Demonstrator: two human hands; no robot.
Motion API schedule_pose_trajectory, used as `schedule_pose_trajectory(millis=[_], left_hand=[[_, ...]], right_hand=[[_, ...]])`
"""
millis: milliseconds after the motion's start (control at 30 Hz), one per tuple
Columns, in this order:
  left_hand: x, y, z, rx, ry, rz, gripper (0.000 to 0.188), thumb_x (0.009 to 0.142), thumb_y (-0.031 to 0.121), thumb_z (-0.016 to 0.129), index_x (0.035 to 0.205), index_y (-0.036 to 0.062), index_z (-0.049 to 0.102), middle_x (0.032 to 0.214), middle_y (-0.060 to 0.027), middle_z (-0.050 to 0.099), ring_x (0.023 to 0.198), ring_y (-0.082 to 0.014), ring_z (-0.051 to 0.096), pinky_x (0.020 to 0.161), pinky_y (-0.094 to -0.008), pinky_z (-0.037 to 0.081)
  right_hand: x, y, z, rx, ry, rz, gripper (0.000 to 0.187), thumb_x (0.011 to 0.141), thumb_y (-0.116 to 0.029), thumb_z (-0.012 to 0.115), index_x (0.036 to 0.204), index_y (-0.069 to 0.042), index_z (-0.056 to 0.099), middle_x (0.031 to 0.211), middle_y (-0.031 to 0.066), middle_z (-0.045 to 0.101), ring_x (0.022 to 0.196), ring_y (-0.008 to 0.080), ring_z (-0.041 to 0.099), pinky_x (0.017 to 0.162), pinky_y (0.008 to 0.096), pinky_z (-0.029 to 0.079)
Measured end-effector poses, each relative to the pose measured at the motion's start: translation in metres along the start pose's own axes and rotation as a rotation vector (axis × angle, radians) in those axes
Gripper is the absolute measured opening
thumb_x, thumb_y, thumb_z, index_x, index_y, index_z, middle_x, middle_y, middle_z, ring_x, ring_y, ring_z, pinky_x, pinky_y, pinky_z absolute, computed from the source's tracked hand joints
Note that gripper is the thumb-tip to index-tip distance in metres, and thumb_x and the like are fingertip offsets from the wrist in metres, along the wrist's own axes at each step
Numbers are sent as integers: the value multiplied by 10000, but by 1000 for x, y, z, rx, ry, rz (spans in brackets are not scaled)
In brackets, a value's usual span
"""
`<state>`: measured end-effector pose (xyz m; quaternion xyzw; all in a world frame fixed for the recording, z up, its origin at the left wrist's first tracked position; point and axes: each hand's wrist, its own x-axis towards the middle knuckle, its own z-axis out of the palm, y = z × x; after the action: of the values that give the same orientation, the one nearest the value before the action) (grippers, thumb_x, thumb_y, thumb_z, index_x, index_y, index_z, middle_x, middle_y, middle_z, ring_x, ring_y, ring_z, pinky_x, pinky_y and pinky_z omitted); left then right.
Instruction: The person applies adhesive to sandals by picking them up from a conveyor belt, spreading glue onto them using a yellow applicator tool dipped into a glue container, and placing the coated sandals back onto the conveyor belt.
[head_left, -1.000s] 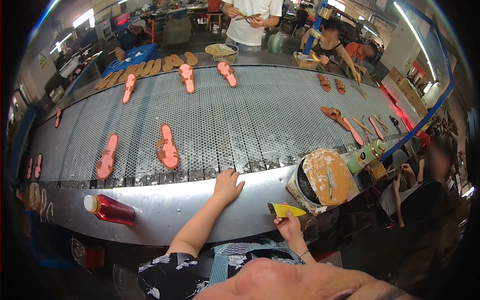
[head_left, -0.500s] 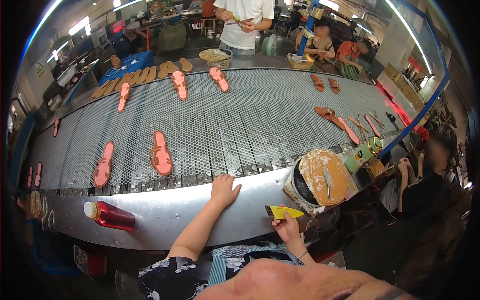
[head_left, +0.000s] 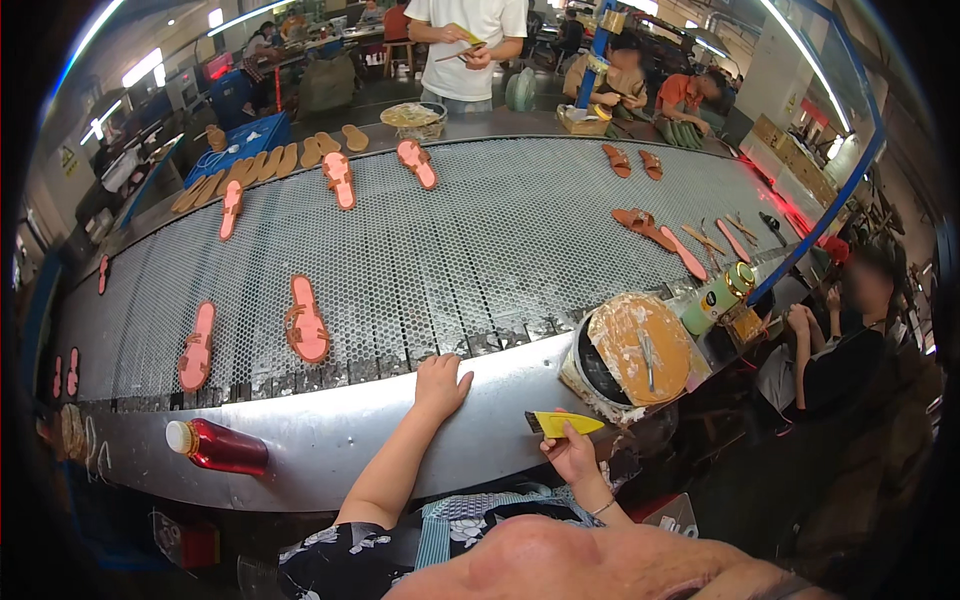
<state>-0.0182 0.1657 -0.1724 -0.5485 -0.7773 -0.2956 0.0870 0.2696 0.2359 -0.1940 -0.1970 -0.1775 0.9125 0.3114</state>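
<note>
My left hand [head_left: 440,386] lies on the metal rim [head_left: 500,400] at the near side of a mesh conveyor belt [head_left: 450,250], fingers outstretched and nothing in it. In my right hand [head_left: 574,458] is a yellow-handled brush [head_left: 566,424] with dark bristles pointing left, held above the rim's front edge. Just beyond it stands a glue-crusted bucket [head_left: 594,372] topped by an orange-brown lid [head_left: 640,335], with a thin tool [head_left: 648,362] lying on it. Nearest my left hand on the belt is a brown strap sandal with a pink insole [head_left: 309,328]; another such sandal [head_left: 197,352] lies farther left.
A red bottle [head_left: 225,447] lies on the rim at left, a green bottle [head_left: 716,300] beyond the bucket. More sandals [head_left: 339,180] ride the belt. Tan soles [head_left: 255,165] line its far edge. A blue post [head_left: 820,235] slants at right. A person in white [head_left: 465,60] stands opposite; others sit right.
The view has turned slightly, so the far side of the belt and its sandals appear lower and farther left. Both hands hold the same poses, the brush still in my right hand.
</note>
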Motion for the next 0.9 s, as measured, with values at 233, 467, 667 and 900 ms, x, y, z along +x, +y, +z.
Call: schedule_pose_trajectory(millis=[233,467,667,900], left_hand=[[3,4,4,32,27,1,359,753,279,674,991,13,629,1053,-125,642,960,-313,565,856,-414,437],[9,12,9,19,8,-10,369,748,279,680,995,10,629,1052,-123,643,973,-313,562,863,-410,439],[13,16,11,39,11,1,358,764,288,668,993,16,619,1059,-123,637,981,-309,557,854,-413,440],[20,24,10,41,-5,5,337,753,277,676,965,23,614,1036,-119,639,974,-315,556,853,-413,441]], right_hand=[[0,-7,1,12,-16,-6,321,952,-155,491,1252,-41,488,943,90,601,699,176,542,680,354,452],[4,-15,-6,16,-17,2,323,950,-159,495,1249,-38,492,956,85,600,702,171,541,682,351,452],[7,-20,-8,29,-8,6,325,952,-165,495,1250,-35,494,953,81,603,700,170,542,689,354,458],[8,-26,-13,36,-37,-8,324,951,-151,494,1251,-30,496,934,83,608,706,174,559,693,363,470]])
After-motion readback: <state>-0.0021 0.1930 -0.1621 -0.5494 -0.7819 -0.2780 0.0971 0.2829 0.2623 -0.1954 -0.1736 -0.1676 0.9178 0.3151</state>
